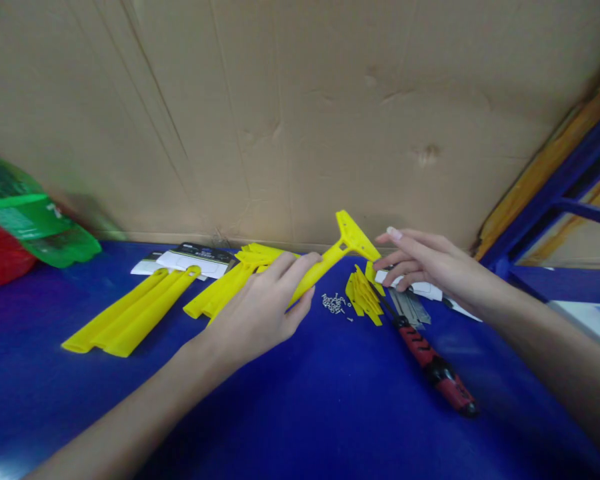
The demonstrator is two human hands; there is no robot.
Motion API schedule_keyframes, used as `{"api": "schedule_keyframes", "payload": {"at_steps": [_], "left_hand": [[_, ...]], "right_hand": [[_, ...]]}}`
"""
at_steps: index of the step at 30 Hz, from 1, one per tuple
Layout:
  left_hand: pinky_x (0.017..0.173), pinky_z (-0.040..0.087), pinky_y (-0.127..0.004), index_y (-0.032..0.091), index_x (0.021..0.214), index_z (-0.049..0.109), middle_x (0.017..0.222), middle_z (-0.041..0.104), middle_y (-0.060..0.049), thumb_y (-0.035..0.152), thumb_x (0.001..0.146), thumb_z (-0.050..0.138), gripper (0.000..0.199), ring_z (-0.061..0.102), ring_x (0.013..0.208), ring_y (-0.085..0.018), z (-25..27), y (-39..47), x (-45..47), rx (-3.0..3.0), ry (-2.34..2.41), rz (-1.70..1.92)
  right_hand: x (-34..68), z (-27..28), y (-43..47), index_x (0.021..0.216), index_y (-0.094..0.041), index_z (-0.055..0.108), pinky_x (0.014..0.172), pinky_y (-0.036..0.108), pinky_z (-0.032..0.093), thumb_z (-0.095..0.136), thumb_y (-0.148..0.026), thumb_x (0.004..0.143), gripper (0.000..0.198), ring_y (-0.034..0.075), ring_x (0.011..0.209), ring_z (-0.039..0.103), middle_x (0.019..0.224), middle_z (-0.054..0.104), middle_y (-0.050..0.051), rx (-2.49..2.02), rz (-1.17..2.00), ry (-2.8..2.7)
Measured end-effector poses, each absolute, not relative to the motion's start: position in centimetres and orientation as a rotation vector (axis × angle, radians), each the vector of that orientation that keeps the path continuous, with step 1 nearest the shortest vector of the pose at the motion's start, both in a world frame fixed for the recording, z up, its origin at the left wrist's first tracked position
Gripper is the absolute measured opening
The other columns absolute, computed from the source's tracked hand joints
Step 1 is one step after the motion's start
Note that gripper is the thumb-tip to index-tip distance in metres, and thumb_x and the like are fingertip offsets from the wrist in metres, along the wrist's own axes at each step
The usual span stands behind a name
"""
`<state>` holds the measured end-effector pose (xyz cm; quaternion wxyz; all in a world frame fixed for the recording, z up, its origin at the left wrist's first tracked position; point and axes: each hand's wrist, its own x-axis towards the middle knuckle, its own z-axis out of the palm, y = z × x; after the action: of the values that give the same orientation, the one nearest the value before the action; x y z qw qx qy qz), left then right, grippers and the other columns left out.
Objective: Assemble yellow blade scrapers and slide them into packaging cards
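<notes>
My left hand [267,310] is wrapped round the handle of a yellow plastic scraper [353,237], its wide T-shaped head pointing up and to the right. Just right of that head, my right hand [427,263] has its fingers apart and appears empty; whether a fingertip touches the scraper is unclear. Below the hands lie a heap of small screws and nuts [334,304], a stack of flat yellow plates [364,295] and several thin metal blades [407,308]. A red and black screwdriver [435,367] lies with its shaft towards the yellow plates.
More yellow scrapers [245,270] are piled behind my left hand. Yellow handle tubes [135,310] and packaging cards [195,260] lie further left on the blue table [300,413]. A green bottle [40,220] lies at far left. A cardboard wall [280,113] closes the back.
</notes>
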<state>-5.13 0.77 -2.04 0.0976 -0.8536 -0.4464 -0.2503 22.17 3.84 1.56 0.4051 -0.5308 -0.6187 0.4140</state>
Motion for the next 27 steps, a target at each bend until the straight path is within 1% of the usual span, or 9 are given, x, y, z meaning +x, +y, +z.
{"api": "schedule_keyframes", "payload": {"at_steps": [3,5,7,11,15,18,21,24,27], "left_hand": [[0.092,0.062,-0.049,0.019,0.142,0.052,0.131,0.068,-0.013,0.023,0.105,0.048,0.037,0.072,0.11,-0.031,-2.6,0.2,-5.4,-2.611,-1.156,-0.796],[0.09,0.063,-0.048,0.02,0.142,0.052,0.133,0.067,-0.013,0.023,0.105,0.049,0.037,0.073,0.109,-0.031,-2.9,-0.1,-5.3,-2.644,-1.125,-0.77],[0.086,0.065,-0.045,0.021,0.144,0.051,0.133,0.067,-0.012,0.023,0.104,0.051,0.039,0.074,0.103,-0.029,-3.1,-0.5,-5.0,-2.663,-1.11,-0.731],[0.068,0.065,-0.038,0.029,0.153,0.047,0.118,0.073,-0.006,0.017,0.102,0.055,0.053,0.076,0.076,-0.023,-3.5,-1.5,-3.9,-2.68,-0.989,-0.527],[0.062,0.064,-0.037,0.033,0.157,0.047,0.116,0.074,-0.008,0.008,0.094,0.059,0.069,0.077,0.07,-0.024,-4.1,-2.3,-2.9,-2.62,-1.006,-0.356],[0.061,0.064,-0.039,0.035,0.158,0.047,0.116,0.074,-0.008,0.01,0.097,0.054,0.066,0.076,0.068,-0.025,-4.4,-2.2,-2.7,-2.613,-1.097,-0.367],[0.064,0.064,-0.041,0.033,0.158,0.047,0.108,0.075,-0.007,0.017,0.103,0.045,0.057,0.075,0.068,-0.024,-4.4,-1.8,-2.9,-2.668,-1.226,-0.478],[0.081,0.064,-0.039,0.029,0.152,0.055,0.114,0.077,-0.007,0.025,0.105,0.046,0.048,0.077,0.088,-0.024,-3.9,-1.5,-2.9,-2.761,-1.367,-0.734],[0.099,0.058,-0.037,0.025,0.14,0.065,0.127,0.077,-0.007,0.032,0.104,0.051,0.039,0.074,0.111,-0.024,-3.2,-1.5,-2.7,-2.788,-1.55,-0.97]], "right_hand": [[22.2,0.4,3.2,0.108,-0.021,0.077,0.065,0.03,0.06,0.084,-0.048,0.081,0.038,0.021,0.077,0.077,0.092,0.082,0.008,-1.232,1.264,-1.472],[22.4,-0.6,2.5,0.095,-0.021,0.08,0.067,0.029,0.059,0.09,-0.044,0.075,0.032,0.019,0.078,0.076,0.09,0.083,0.006,-1.191,1.239,-1.476],[22.7,-1.7,1.6,0.088,-0.021,0.08,0.066,0.028,0.058,0.091,-0.044,0.073,0.029,0.017,0.073,0.074,0.085,0.083,0.005,-1.169,1.209,-1.454],[22.7,-3.1,0.1,0.079,-0.02,0.079,0.064,0.027,0.056,0.092,-0.043,0.072,0.028,0.016,0.068,0.072,0.079,0.081,0.004,-1.086,1.212,-1.532],[22.8,-3.5,-0.2,0.079,-0.019,0.077,0.06,0.026,0.054,0.089,-0.046,0.075,0.03,0.015,0.063,0.069,0.074,0.079,0.004,-1.02,1.183,-1.645],[24.0,-3.4,0.3,0.08,-0.019,0.076,0.06,0.03,0.056,0.072,-0.052,0.09,0.035,0.018,0.062,0.07,0.072,0.077,0.005,-1.058,0.934,-1.728],[26.2,-3.6,1.1,0.086,-0.02,0.074,0.074,0.036,0.059,0.057,-0.041,0.1,0.031,0.023,0.075,0.074,0.081,0.079,0.008,-1.246,0.338,-1.765],[28.0,-4.0,1.9,0.1,-0.018,0.075,0.09,0.045,0.057,0.054,-0.026,0.097,0.023,0.03,0.096,0.075,0.103,0.081,0.014,-1.393,-0.178,-1.986],[28.4,-4.3,2.3,0.101,-0.017,0.077,0.096,0.048,0.054,0.055,-0.023,0.094,0.024,0.034,0.105,0.071,0.106,0.081,0.016,-1.363,-0.224,-2.1]]}}
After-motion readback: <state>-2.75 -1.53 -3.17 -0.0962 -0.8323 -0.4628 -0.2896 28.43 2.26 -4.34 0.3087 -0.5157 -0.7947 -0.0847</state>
